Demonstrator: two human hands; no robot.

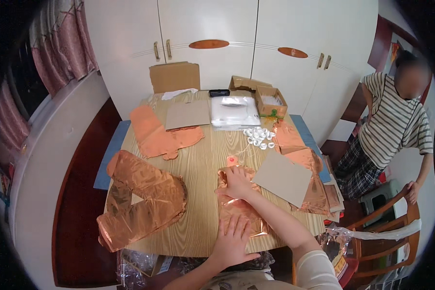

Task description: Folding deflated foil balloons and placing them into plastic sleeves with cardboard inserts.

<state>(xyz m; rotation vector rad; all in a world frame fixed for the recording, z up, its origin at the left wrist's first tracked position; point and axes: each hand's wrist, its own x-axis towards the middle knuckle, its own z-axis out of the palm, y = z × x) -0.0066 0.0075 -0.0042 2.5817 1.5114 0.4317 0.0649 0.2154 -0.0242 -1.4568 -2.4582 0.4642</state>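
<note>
A flat, folded copper-coloured foil balloon (pixel 234 205) lies before me near the table's front edge. An orange tab with a red mark (pixel 232 160) sticks out past its far end. My left hand (pixel 233 239) rests flat on the near part of the foil, fingers spread. Farther up, my right hand (pixel 238 182) bends its fingers over the crumpled far end, thumb out to the left; the fingertips are partly hidden. Left of both hands lies a larger copper foil balloon (pixel 154 193) with an opening in its middle.
Grey cardboard sheets (pixel 284 178) lie on more foil at the right. White ribbon coils (pixel 260 137), clear plastic bags (pixel 234 113) and a small cardboard box (pixel 271 99) are farther back. At the right, a person in a striped top (pixel 394 118) touches a wooden chair (pixel 411 212).
</note>
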